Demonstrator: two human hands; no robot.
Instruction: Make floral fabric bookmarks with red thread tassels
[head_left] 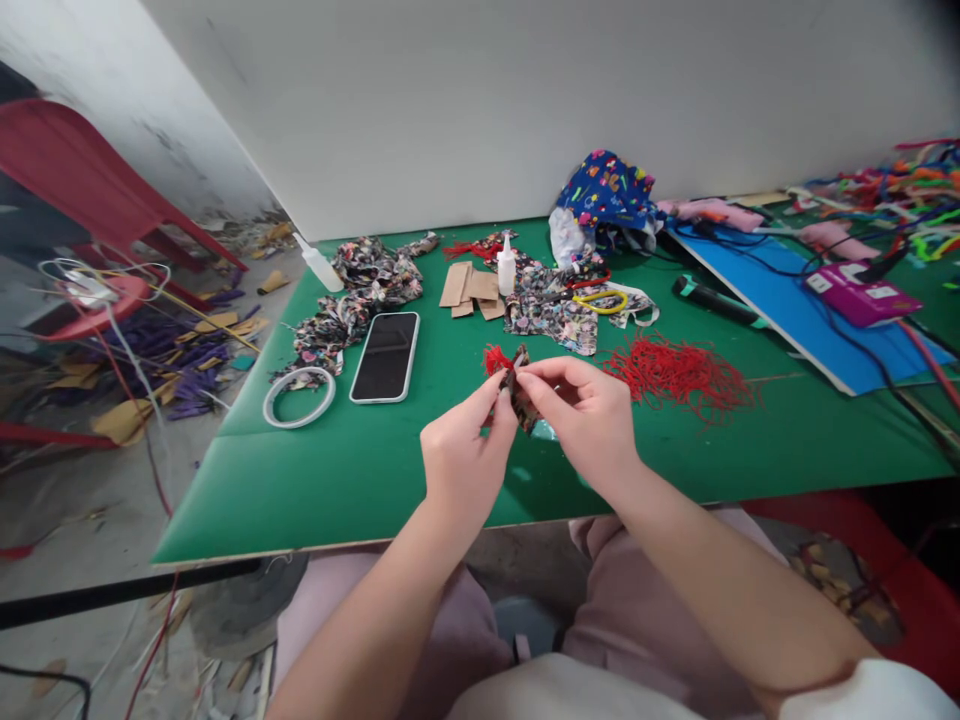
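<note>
Near the front of the green table, a small piece of dark patterned fabric is pinched between both hands. A tuft of red strands sticks out at its upper left. My left hand grips the piece from the left with thumb and fingers together. From the right, my right hand pinches the same piece near its top. The fingers hide part of the fabric. Just right of my right hand lies a loose pile of red strings.
On the green table are a phone, a tape roll, glue bottles, cardboard pieces, patterned fabric and yellow-handled scissors. A blue board and a purple box with cables lie right.
</note>
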